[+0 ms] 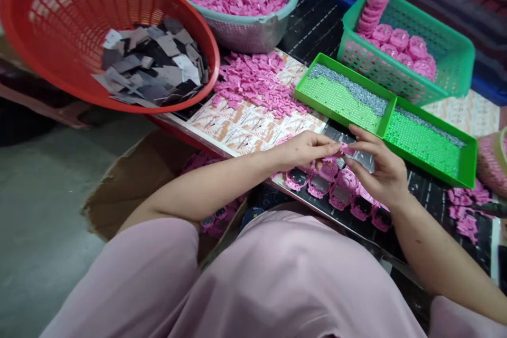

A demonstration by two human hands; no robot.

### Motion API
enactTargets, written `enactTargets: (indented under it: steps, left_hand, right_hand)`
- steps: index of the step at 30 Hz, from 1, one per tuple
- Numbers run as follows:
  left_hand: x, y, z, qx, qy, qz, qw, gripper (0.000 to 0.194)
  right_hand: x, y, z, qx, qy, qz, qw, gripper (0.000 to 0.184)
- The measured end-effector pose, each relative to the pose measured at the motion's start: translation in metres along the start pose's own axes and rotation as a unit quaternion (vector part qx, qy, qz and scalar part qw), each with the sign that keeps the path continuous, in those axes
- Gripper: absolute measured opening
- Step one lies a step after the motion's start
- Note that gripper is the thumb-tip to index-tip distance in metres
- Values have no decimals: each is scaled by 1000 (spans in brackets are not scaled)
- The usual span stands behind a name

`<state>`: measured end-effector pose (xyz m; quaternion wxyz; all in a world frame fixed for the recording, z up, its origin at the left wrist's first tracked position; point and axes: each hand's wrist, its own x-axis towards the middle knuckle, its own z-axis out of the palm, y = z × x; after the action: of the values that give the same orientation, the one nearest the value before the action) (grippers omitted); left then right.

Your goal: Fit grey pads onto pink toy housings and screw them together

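Observation:
My left hand [307,149] is closed in a pinch on a small pink plastic part [345,149] above the table's front edge. From the other side, my right hand [380,169] grips the same part with its fingertips, the other fingers loosely bent. Under both hands lies a row of pink plastic casings [343,190], some with dark or grey panels in them. One casing in the row carries a round pink piece [347,178]. My fingers partly hide the held part and the casings behind it.
Small pink parts [257,82] lie heaped near a grey-blue basket [233,21] of more. A red basket [214,58] holds grey and black plates. Two green trays [340,100] contain tiny metal pieces. Behind stands a green basket [455,58] of round pink pieces; a dark tool [491,209] lies right.

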<state>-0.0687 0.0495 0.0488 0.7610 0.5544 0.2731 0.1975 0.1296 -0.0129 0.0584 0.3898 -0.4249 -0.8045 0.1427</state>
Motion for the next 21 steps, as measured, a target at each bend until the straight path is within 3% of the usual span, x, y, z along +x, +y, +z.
enactTargets:
  steps: [4,8,11,15,21]
  left_hand:
    - [8,1,8,36,-18,38,998,30]
    - [13,3,13,14,-59,-6,998,38]
    - [16,4,19,-37,-95,-42,994,42]
    - [21,4,28,-87,-146,-96,981,37]
    - [25,3,35,-177,-151,-127,964,35]
  right_hand:
    - [-8,-13,-24,-118,10,-16,993,40]
    - [-10,-14,-42,-89,-22,16,996,43]
    - [-10,-9,-48,-22,-61,-16,998,47]
    - [-11,-6,-50,56,-32,-39,997,42]
    - [-19,-11,-53,61,-74,13,995,45]
